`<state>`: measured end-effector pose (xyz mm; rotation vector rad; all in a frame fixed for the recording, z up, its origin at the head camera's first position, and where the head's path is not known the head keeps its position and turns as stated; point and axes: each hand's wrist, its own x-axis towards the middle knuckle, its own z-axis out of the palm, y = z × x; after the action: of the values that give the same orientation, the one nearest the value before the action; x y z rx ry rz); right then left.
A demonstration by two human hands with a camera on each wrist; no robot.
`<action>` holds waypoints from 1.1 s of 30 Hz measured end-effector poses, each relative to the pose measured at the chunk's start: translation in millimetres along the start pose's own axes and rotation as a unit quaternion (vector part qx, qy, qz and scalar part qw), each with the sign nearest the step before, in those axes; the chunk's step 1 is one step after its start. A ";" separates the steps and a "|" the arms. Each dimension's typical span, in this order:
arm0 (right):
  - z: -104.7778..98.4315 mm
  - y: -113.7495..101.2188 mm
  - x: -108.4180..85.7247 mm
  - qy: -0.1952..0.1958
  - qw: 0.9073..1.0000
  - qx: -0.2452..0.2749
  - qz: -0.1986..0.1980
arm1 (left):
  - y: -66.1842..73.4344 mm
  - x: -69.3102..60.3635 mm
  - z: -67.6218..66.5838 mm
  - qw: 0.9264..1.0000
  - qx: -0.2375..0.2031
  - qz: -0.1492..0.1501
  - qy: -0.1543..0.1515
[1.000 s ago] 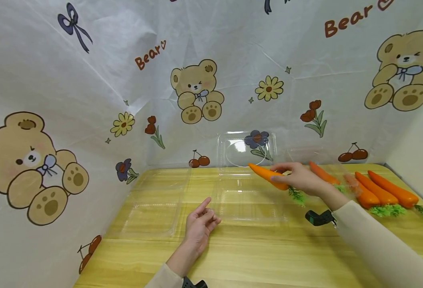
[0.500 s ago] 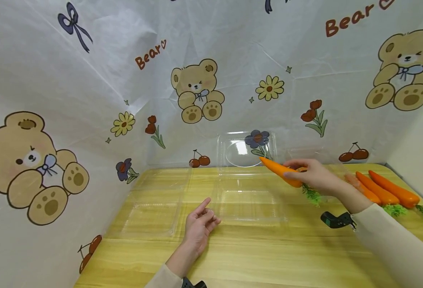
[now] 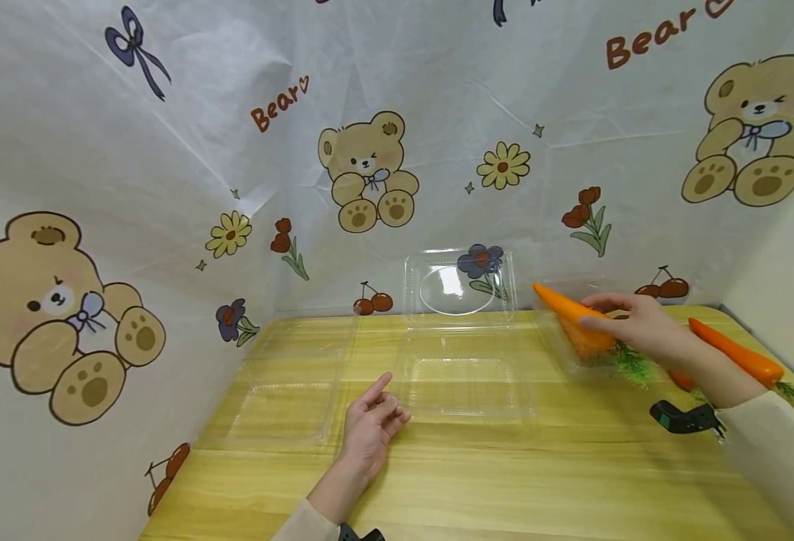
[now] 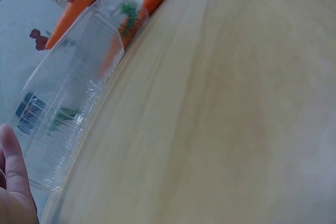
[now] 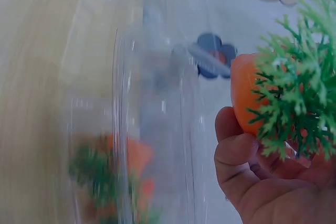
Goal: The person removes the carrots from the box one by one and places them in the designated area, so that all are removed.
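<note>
My right hand (image 3: 653, 330) pinches an orange carrot (image 3: 566, 304) with green feathery leaves, held in the air over the right-hand clear plastic box (image 3: 552, 342). Its tip points up and left. Orange shows through that box below the held carrot. In the right wrist view, the thumb and fingers grip the thick end of the carrot (image 5: 244, 90). My left hand (image 3: 367, 436) rests on the table at the front left corner of the middle clear box (image 3: 464, 413). Its index finger points forward, the others are loosely bent, and it holds nothing.
Another clear box (image 3: 275, 443) lies at the left. The middle box's lid (image 3: 460, 293) stands up at the back. A carrot (image 3: 735, 353) lies at the table's right, with a second one (image 3: 682, 380) mostly hidden behind my right arm. A bear-printed sheet (image 3: 437, 90) hangs behind.
My right hand has moved right with the carrot, from over the middle box to over the right-hand box. My left hand has stayed in place.
</note>
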<state>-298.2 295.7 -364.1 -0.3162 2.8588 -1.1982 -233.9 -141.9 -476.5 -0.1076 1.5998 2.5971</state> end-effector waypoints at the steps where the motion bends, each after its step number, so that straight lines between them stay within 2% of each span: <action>1: -3.3 3.7 -2.1 0.002 1.000 -0.003 0.003 | 0.1 0.0 -0.1 1.000 -0.001 0.000 0.000; 7: -23.7 29.8 -13.0 0.021 1.000 -0.002 0.004 | 1.0 0.1 -1.0 1.000 0.000 0.001 0.001; 12: -43.1 46.8 -20.0 0.047 0.998 -0.052 0.009 | 1.7 -0.3 -1.6 1.000 0.001 0.005 0.000; 15: -55.0 54.6 -25.0 0.063 0.994 -0.081 0.026 | 1.2 -0.9 -2.0 1.000 -0.003 0.003 0.000; 21: -78.0 73.8 -34.7 0.085 0.989 -0.110 0.051 | 1.0 -2.1 -2.8 1.000 -0.004 0.004 0.001; 33: -93.3 120.3 -38.1 0.120 0.984 -0.075 0.106 | 7.8 -2.4 -5.7 1.000 0.007 0.001 0.003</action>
<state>-291.5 451.0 -385.6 0.1387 3.0948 -1.0507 -232.3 -150.6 -471.9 -0.1132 1.6225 2.5891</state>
